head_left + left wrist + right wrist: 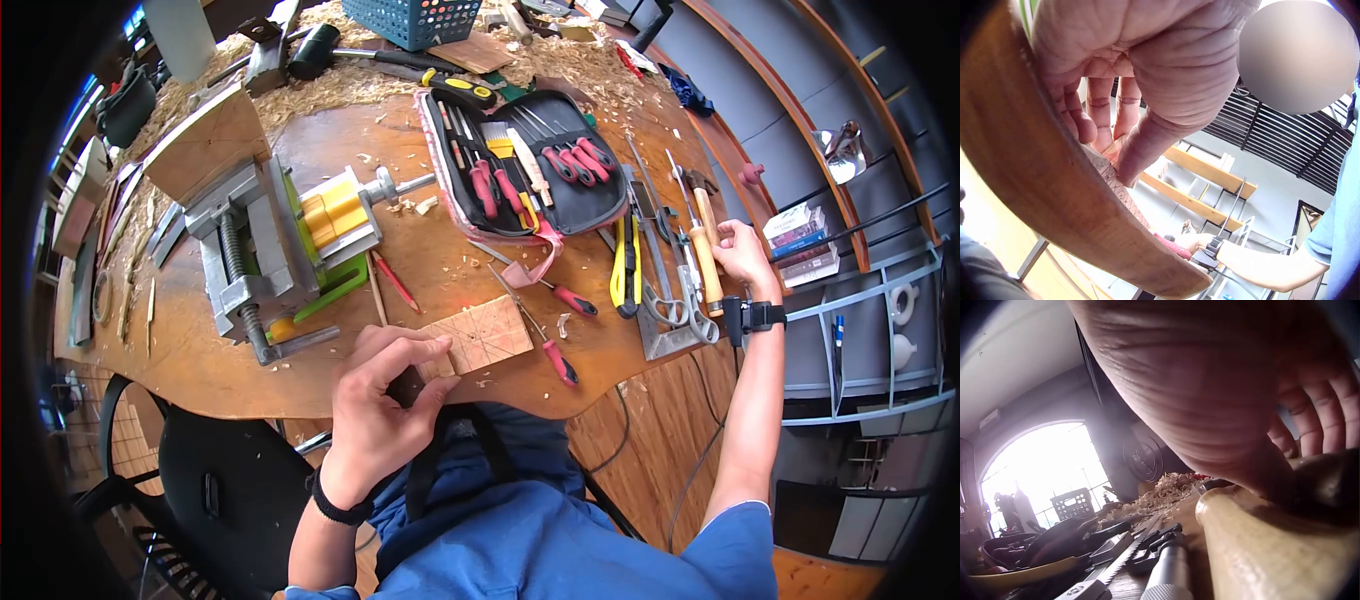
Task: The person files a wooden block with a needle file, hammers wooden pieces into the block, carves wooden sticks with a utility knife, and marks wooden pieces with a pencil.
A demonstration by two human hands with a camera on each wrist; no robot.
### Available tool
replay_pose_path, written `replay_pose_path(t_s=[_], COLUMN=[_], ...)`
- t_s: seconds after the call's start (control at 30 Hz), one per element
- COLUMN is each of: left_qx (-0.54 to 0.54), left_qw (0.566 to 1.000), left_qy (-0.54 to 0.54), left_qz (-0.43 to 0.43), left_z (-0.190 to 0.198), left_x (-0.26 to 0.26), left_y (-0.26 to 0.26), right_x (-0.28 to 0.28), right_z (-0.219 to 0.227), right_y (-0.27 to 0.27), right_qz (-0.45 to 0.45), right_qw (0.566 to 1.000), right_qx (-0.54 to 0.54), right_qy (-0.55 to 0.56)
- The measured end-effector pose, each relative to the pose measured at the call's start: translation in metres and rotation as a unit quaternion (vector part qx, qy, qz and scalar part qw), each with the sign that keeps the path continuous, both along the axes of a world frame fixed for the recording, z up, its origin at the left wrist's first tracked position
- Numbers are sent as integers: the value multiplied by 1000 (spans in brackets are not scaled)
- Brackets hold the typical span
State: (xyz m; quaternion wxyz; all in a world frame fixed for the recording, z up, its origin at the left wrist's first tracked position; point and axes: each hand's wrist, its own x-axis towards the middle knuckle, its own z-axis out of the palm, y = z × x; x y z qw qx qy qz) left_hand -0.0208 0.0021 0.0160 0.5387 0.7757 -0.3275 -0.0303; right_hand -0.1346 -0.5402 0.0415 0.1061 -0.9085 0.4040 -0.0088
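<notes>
My left hand (385,400) pinches the near left end of a small wooden block (490,335) between thumb and fingers. The block lies near the table's front edge, with pencil lines on its top; its lined side (1113,181) shows in the left wrist view. At the table's right side, my right hand (745,255) is bent beside the lower end of a hammer handle (705,212) and a thick wooden tool handle (706,275). In the right wrist view its thumb goes behind a dark shape, the tip hidden; I cannot tell whether it grips anything.
A vise (255,240) stands left, by a red pencil (398,282). Behind the block lies an open tool case (590,205). Red-handled screwdrivers (560,362), a yellow cutter (627,262), scissors (690,310) and a try square (665,342) lie nearby. Shavings (350,85) cover the back.
</notes>
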Motion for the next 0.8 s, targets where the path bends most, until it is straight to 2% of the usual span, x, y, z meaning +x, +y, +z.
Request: replay_pose_path(t_s=[0.07, 0.13, 0.17, 0.2, 0.27, 0.33, 0.4, 0.47, 0.5, 0.6, 0.67, 0.7, 0.73, 0.8], left_qx=[2, 2, -3, -7, -7, 0, -13, 4, 5, 10, 4, 11, 6, 7], left_qw=[1000, 1000, 1000, 1000, 1000, 1000, 1000, 1000, 1000, 1000, 999, 999, 999, 999], left_qy=[3, 5, 10, 14, 5, 0, 3, 13, 21, 27, 41, 39, 44, 47], left_qz=[-1, -4, -6, -5, -3, 4, -9, -7, -6, -6, -7, -6, -10, -10], left_z=[1, 1, 1, 0, 0, -2, -5, -6, -6, -3, -2, -2, -3, -3], left_x=[1, 1, 1, 1, 2, 4, 4, 4, 4, 5, 6, 6, 7, 8], left_y=[1, 0, 0, 1, 0, 2, 3, 4, 4, 3, 3, 3, 3, 3], right_x=[4, 6, 5, 4, -2, -15, -23, -14, -12, -6, 0, 12, 17, 30], right_z=[-8, -6, -6, -2, -10, -10, 3, 37, 44, 44, 38, 35, 34, 38], right_y=[-12, -18, -26, -34, -68, -67, -41, 63, 101, 191, 233, 247, 256, 276], right_qz=[15, -13, 19, -31, 21, 80, 97, 53, 67, 207, 267, 335, 382, 422], right_qw=[999, 996, 998, 994, 1000, 978, 960, 953, 943, 901, 895, 850, 831, 808], right_qx=[30, 82, 35, 93, -16, -156, -156, -13, 30, 42, -17, -107, -122, -151], right_qy=[-25, -38, -56, -54, -15, -111, -212, -297, -323, -380, -356, -393, -384, -382])
